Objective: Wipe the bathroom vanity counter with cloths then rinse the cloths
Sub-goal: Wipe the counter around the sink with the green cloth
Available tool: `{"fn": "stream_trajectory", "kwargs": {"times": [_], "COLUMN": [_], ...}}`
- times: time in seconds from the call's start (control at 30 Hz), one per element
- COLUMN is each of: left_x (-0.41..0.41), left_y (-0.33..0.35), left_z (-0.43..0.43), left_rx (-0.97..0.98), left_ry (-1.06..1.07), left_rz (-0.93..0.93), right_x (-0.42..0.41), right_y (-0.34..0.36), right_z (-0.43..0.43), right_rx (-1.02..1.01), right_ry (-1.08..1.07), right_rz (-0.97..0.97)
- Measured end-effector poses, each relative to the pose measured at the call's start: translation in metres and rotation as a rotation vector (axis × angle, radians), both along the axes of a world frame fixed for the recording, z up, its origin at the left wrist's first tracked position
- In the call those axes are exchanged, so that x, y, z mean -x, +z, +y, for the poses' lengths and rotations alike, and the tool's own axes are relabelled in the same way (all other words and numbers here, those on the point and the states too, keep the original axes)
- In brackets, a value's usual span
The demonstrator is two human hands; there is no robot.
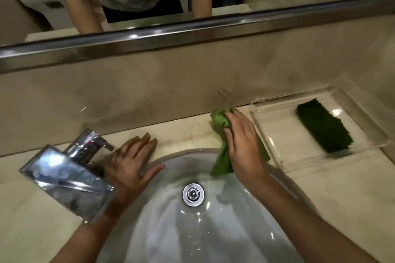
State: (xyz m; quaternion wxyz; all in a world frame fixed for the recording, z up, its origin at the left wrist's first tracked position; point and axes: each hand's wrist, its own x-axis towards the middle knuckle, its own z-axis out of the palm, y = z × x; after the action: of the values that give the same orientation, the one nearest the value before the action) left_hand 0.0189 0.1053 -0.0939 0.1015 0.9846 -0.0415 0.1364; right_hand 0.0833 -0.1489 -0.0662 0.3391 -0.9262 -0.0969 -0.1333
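Head view. Your right hand (243, 141) lies on a bunched light green cloth (220, 119), fingers and thumb bent over it, holding it against the worktop (186, 130) at the back rim of the sink (171, 230); the cloth's lower end hangs over the rim into the basin. Your left hand (130, 162) rests flat, fingers straight and spread, on the rim just beside the chrome tap (64, 173), holding nothing. To the right, a clear tray (275, 134) touches the light green cloth's edge and carries a folded dark green cloth (324, 128). Drain (193, 194) at basin centre.
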Motion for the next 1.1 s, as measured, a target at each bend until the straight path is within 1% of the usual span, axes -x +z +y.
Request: {"fn": "stream_trajectory", "kwargs": {"times": [0.07, 0.1, 0.17, 0.27, 0.37, 0.43, 0.5, 0.6, 0.67, 0.7, 0.77, 0.87, 0.9, 0.97, 1.1], "left_x": [-0.003, -0.003, -0.004, -0.005, -0.004, -0.004, -0.005, -0.006, -0.005, -0.006, -0.007, -0.005, -0.004, -0.005, -0.006], "left_y": [-0.004, -0.007, -0.009, -0.010, -0.009, -0.009, -0.008, -0.008, -0.009, -0.009, -0.009, -0.009, -0.009, -0.007, -0.006], "left_z": [0.006, 0.006, 0.004, 0.004, 0.006, 0.007, 0.007, 0.005, 0.005, 0.006, 0.007, 0.006, 0.007, 0.007, 0.006], "left_rx": [-0.032, -0.057, -0.090, -0.088, -0.075, -0.076, -0.062, -0.059, -0.058, -0.060, -0.070, -0.074, -0.070, -0.057, -0.037], "left_ry": [-0.028, -0.017, 0.001, -0.019, -0.034, -0.040, -0.043, -0.044, -0.049, -0.049, -0.037, -0.031, -0.029, -0.029, -0.034], "left_rz": [-0.007, -0.002, 0.012, 0.005, -0.021, -0.042, -0.059, -0.061, -0.051, -0.044, -0.025, 0.006, 0.013, 0.014, 0.010], "right_x": [-0.010, -0.013, -0.016, -0.011, 0.004, 0.002, -0.004, -0.003, -0.001, -0.002, -0.002, 0.007, 0.007, 0.004, -0.002], "right_y": [-0.011, -0.015, -0.018, -0.022, -0.025, -0.024, -0.022, -0.019, -0.021, -0.023, -0.030, -0.029, -0.028, -0.026, -0.026], "right_z": [-0.002, -0.003, 0.004, 0.034, 0.067, 0.065, 0.044, 0.006, 0.011, 0.025, 0.068, 0.112, 0.109, 0.076, 0.000], "right_rx": [0.196, 0.252, 0.301, 0.329, 0.341, 0.350, 0.336, 0.256, 0.242, 0.254, 0.306, 0.313, 0.308, 0.306, 0.246], "right_ry": [-0.035, -0.045, -0.059, -0.058, 0.036, 0.066, -0.007, -0.196, -0.304, -0.321, -0.237, -0.043, -0.022, -0.053, -0.255], "right_rz": [0.045, 0.076, 0.105, 0.034, 0.000, -0.007, 0.020, 0.110, 0.098, 0.063, -0.016, -0.022, -0.015, 0.033, 0.113]}}
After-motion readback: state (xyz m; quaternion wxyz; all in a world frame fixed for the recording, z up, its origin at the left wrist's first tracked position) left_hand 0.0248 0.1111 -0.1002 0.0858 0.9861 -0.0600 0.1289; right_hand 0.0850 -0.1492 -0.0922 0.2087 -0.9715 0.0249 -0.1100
